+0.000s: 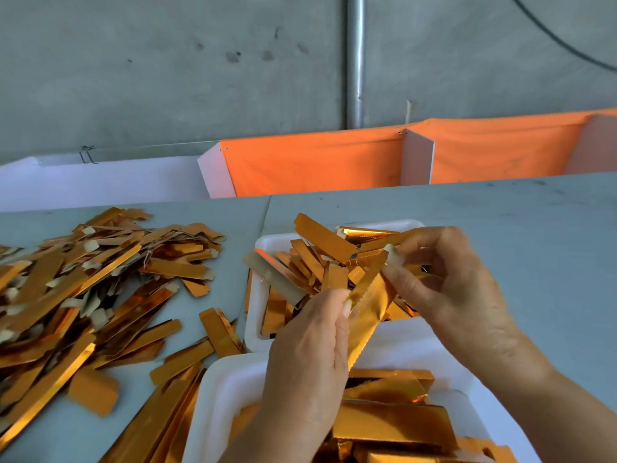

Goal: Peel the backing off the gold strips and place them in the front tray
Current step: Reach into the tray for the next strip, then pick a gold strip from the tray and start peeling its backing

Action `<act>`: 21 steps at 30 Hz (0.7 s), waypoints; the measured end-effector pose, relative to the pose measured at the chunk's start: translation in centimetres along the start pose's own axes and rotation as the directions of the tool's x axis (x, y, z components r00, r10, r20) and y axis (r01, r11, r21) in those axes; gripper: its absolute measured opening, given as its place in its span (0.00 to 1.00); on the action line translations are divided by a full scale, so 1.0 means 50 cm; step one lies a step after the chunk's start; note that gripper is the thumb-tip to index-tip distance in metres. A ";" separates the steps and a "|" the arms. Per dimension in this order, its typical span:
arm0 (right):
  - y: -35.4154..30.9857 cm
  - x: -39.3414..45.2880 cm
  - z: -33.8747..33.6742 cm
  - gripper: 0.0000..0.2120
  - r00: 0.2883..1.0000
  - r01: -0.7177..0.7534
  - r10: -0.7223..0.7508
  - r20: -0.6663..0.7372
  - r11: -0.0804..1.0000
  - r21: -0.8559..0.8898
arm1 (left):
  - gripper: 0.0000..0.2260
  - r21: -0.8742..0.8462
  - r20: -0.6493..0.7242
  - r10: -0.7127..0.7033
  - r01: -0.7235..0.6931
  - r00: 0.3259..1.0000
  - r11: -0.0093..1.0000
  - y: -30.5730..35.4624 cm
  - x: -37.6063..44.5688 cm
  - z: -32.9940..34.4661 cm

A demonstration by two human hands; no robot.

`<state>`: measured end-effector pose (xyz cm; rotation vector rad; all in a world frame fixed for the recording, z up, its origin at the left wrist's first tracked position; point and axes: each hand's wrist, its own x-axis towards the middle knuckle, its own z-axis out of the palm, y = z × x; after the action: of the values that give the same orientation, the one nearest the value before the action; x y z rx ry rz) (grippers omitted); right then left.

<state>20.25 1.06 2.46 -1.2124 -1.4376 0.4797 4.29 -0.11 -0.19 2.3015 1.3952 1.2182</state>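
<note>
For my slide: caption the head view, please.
Both hands, left hand and right hand, peel a gold strip above white trays.

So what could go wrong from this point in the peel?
The gold strip is pinched between the left hand and the right hand over both trays; a slip could drop it into the far tray, not the front tray. The pale backing tab at the right fingertips looks small and might tear. The loose pile crowds the front tray's left rim, so unpeeled strips could mix in.
</note>
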 end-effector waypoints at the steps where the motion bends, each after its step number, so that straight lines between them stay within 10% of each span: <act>1: -0.001 0.000 0.000 0.09 1.000 0.021 -0.021 0.021 0.999 -0.040 | 0.18 0.016 -0.001 -0.003 0.003 1.000 1.000 -0.001 0.000 -0.001; 10: 0.002 0.007 -0.020 0.12 0.882 -0.396 0.253 0.397 0.854 0.336 | 0.19 0.019 0.019 -0.027 0.026 0.999 0.999 -0.003 0.001 -0.004; 21: 0.011 0.006 -0.023 0.17 0.842 -0.455 0.305 0.446 0.844 0.283 | 0.24 0.022 0.065 0.000 -0.002 0.998 1.000 -0.006 -0.002 0.000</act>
<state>21.57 1.11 2.48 -1.1264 -1.3280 1.2851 4.07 -0.01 -0.40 2.3348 1.3924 1.1224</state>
